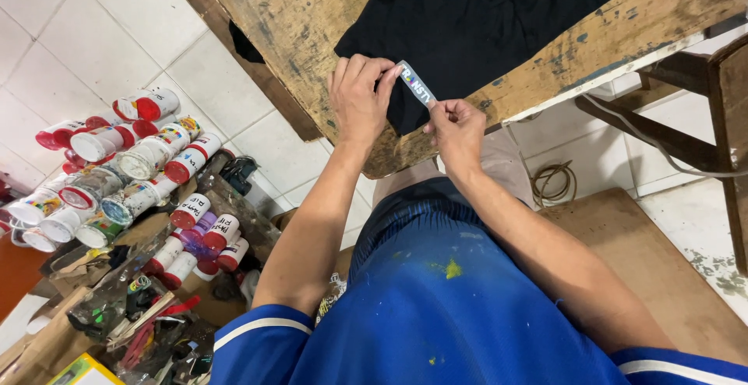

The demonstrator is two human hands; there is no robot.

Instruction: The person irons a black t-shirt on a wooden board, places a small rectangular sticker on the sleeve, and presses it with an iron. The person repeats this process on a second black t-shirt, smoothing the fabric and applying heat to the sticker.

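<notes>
Both bare forearms reach forward over the worn wooden table (312,11)'s near edge, left hand (357,100) curled with fingertips pinched, right hand (456,129) pinching just beside it.

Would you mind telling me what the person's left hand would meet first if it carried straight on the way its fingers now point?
The left hand points up and to the right, fingertips already on the small printed strip. Beyond it, it would probably meet the black cloth on the worn wooden table, though depth is unclear.
</notes>
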